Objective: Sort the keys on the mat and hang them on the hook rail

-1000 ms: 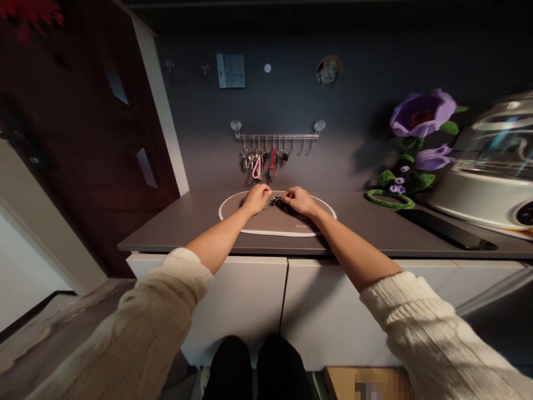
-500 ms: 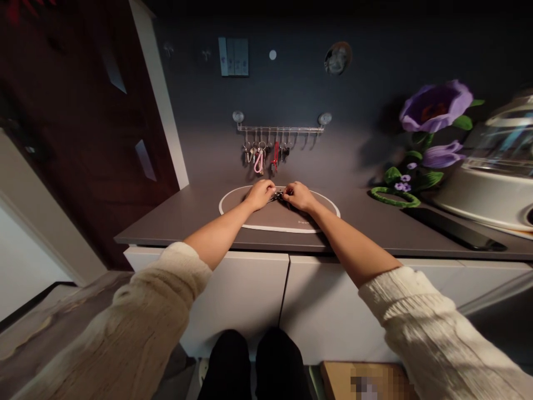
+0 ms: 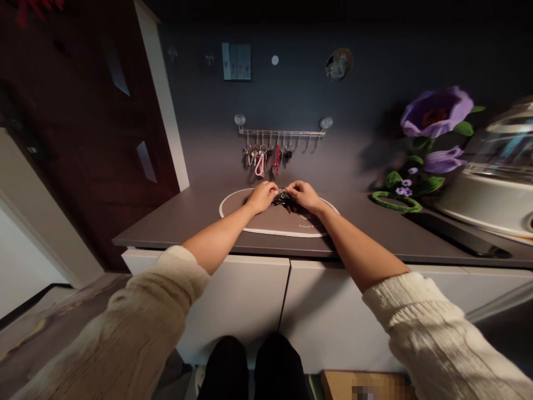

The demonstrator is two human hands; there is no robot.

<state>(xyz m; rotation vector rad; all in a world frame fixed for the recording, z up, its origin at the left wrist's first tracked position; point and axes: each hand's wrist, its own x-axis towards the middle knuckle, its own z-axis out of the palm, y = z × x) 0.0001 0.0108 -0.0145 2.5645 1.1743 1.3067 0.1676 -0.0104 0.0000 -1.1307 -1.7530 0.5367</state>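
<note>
A small dark bunch of keys (image 3: pixel 285 201) is between my hands, just above the brown oval mat (image 3: pixel 270 223) with a white rim. My left hand (image 3: pixel 264 196) is closed at its left side, thumb and fingertips pinched on the bunch. From the right, my right hand (image 3: pixel 303 195) pinches the top of the same bunch. The fingers partly hide the keys, and single keys are too small to make out. Behind the hands, several key sets (image 3: pixel 260 162) hang from a clear hook rail (image 3: pixel 283 133) on the wall, one with a pink loop and one with a red strap.
The mat lies on a grey-brown countertop (image 3: pixel 166 219). To the right stand purple fabric flowers (image 3: pixel 437 114) on a green ring base, a dark flat slab (image 3: pixel 458 236) and a white appliance (image 3: pixel 491 203). White cabinet doors (image 3: pixel 237 303) are below; a dark door (image 3: pixel 95 139) is at left.
My hands have lifted slightly and the bunch of keys shows more between them, its dark parts hanging toward the mat. The camera view has shifted a little.
</note>
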